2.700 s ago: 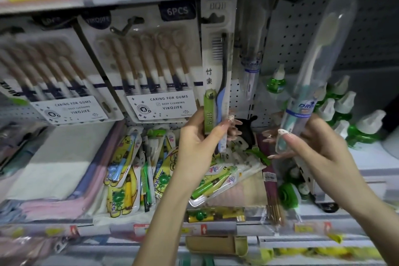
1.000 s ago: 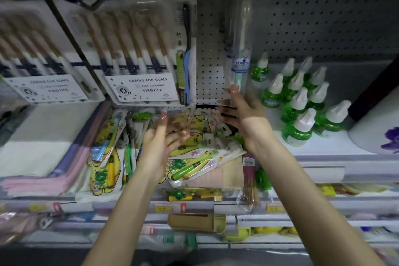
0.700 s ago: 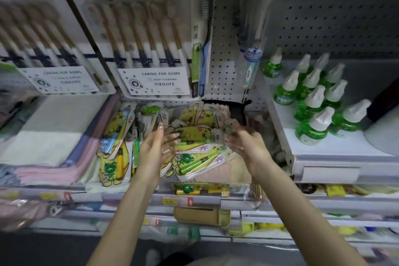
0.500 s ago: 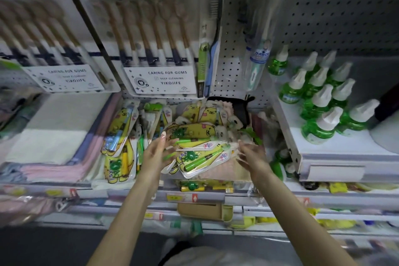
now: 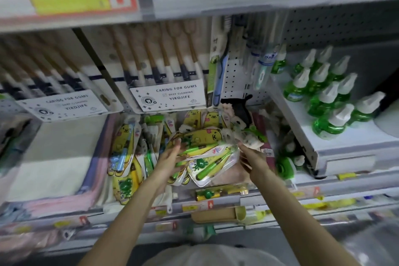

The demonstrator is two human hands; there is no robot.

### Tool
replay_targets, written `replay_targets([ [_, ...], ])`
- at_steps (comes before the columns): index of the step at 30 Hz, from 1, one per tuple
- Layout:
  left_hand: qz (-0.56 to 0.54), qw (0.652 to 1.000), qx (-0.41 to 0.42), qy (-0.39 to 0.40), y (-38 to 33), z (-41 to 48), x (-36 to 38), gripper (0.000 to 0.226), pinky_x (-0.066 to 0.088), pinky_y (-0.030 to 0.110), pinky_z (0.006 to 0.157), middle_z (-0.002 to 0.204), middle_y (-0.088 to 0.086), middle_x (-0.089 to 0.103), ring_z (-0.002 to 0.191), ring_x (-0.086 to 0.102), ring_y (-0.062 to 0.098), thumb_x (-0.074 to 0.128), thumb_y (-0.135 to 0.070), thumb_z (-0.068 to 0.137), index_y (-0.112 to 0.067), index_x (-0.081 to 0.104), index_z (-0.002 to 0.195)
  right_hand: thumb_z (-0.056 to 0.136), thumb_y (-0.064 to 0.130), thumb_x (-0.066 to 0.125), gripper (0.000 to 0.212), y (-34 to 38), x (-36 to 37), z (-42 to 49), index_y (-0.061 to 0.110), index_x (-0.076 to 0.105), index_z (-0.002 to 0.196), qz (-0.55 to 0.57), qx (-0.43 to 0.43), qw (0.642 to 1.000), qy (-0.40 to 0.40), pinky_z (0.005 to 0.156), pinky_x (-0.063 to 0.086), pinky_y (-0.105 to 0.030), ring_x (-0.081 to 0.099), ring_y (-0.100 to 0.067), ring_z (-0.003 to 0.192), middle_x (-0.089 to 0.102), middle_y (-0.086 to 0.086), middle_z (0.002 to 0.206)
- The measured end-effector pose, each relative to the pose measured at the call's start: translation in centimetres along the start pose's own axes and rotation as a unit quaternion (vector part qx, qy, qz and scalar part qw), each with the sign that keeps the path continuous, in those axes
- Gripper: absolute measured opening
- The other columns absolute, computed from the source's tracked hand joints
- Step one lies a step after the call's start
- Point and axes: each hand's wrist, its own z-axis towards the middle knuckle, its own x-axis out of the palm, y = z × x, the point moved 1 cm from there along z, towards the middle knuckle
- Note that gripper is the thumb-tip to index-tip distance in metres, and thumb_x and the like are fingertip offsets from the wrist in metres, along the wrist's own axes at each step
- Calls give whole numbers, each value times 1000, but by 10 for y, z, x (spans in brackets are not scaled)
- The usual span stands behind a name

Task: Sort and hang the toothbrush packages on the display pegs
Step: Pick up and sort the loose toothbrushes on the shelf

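Store shelf (image 5: 224, 202) under pegboard (image 5: 235, 84): left hand (image 5: 170, 157) lies straight-fingered on yellow toothbrush packs (image 5: 207, 164). Right hand (image 5: 251, 155) meets their edge; grip indiscernible.

The shelf (image 5: 54, 220) bears folded cloths (image 5: 54, 157) (pink-edged) beside heaped toothbrush packages (image 5: 127, 147).

left hand (image 5: 170, 160), right hand (image 5: 253, 157), toothbrush packages (image 5: 208, 158)
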Motion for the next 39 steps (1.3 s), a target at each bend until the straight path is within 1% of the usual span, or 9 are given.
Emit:
replay_targets([
  [7,23,999,-47,9,3,9,-10,61,17,61,114,111,-6,69,101,66,19,41,-68,76,-30,56,120,87,11,68,18,-3,21,4,10,55,99,80,-32,996,36,54,51,-23,64,-16,70,64,-8,85],
  [11,14,999,-42,21,-2,6,-14,43,25,53,113,116,0,68,102,66,21,40,-61,86,-31,58,111,81,15,75,51,-10,42,11,6,54,127,69,-39,996,38,88,50,-32,64,-23,106,66,-12,120],
  [15,1,999,-24,22,-3,7,-16,35,53,27,83,124,7,62,109,62,19,41,-45,94,-23,59,114,78,22,80,53,-3,57,11,5,60,125,71,-29,997,13,44,44,-14,56,0,45,68,-5,102],
  [17,7,1000,-19,21,-4,7,-19,32,53,21,74,125,7,62,110,62,18,41,-47,94,-25,59,109,77,26,80,59,-2,57,14,6,58,128,67,-19,997,19,45,44,-15,51,-3,47,70,-4,101],
  [21,16,999,-27,19,-9,6,-25,37,28,52,113,120,0,67,104,65,20,42,-61,87,-34,56,108,62,37,87,79,7,51,13,12,57,131,74,-24,996,36,58,48,-21,53,-6,78,60,-2,130],
  [25,-4,1000,14,-24,-20,8,-28,29,23,46,112,121,-5,60,105,63,19,45,-53,92,-34,55,111,79,22,77,42,28,43,3,4,64,115,106,-39,991,67,60,56,-23,70,-12,71,74,-7,97],
  [27,-6,997,70,-41,-25,11,-27,32,34,29,101,125,-6,55,115,55,17,51,-44,93,-28,57,120,78,23,78,50,36,39,3,2,63,120,97,-32,992,76,85,57,-38,71,-25,96,70,-16,112],
  [30,-3,990,135,-50,-31,10,-25,34,39,15,85,122,-5,59,109,56,8,59,-24,93,-16,57,126,82,22,74,50,51,37,-6,1,60,126,81,-21,990,118,80,60,-40,68,-31,103,68,-19,117],
  [39,-37,997,20,62,-20,9,-35,52,42,37,104,109,-2,71,112,61,18,88,-43,55,-28,69,101,82,16,66,33,57,40,-27,3,64,112,-21,62,965,254,64,60,-32,74,-22,80,74,-14,97],
])
